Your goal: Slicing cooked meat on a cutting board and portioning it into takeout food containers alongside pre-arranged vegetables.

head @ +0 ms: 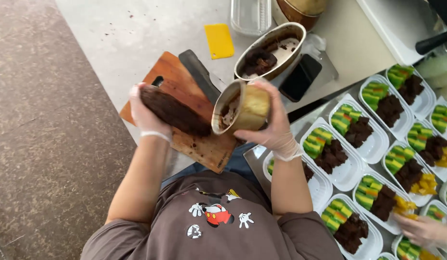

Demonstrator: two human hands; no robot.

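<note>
My left hand is closed around one end of a long dark brown cake log, and most of the log hangs free toward 4 o'clock, above the wooden cutting board. My right hand grasps a round metal tin tilted on its side, its mouth turned toward the log and nearly touching the log's far end. Both hands wear thin gloves.

The log is soft, I think, and it is supported only at one end — it could crack in the middle and drop on the board or past its edge onto my lap. If I press harder to save it, my fingers may dent it. The tin has dark crumbs inside; tilted like this, they may fall out.

At 12 o'clock from the tin lies a large knife, and its blade is close if I put the log down carelessly. Further, at 1 o'clock, an oval metal pan holds leftover cake, beside a black phone. At 3 o'clock the white trays with green layered and brown pieces stand very near my right elbow — a wide swing could push them. Another person's hand works there at 4 o'clock on the same desk.
</note>
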